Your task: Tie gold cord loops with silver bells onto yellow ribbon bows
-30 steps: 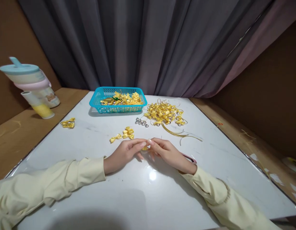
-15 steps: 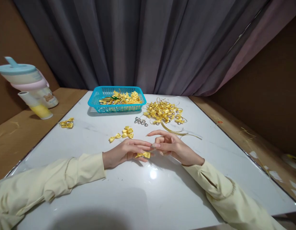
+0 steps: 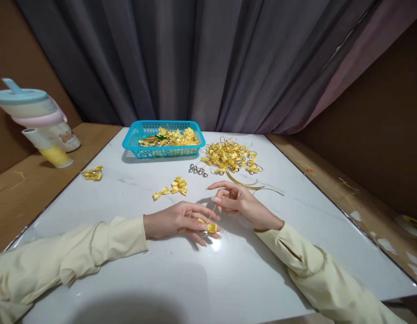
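My left hand [image 3: 179,220] rests on the white table [image 3: 208,270], its fingertips pinched on a small yellow ribbon bow [image 3: 210,227] with a silver bell [image 3: 203,233] under it. A thin gold string [image 3: 213,211] runs up from the bow to my right hand [image 3: 240,203], which pinches it between thumb and bent fingers, index finger stretched out. Both arms wear pale yellow sleeves.
A blue basket [image 3: 130,139] of yellow bows stands at the back. Beside it lie a pile of gold strings and bows [image 3: 230,157], several loose silver bells [image 3: 198,170], two bows [image 3: 172,189] mid-table and another bow [image 3: 91,173] at the left edge. A pastel tumbler [image 3: 39,121] stands far left.
My hands have drawn apart: the left moved toward me with the bow, the right lifted back, pulling the gold string taut. The bell now shows under the bow.
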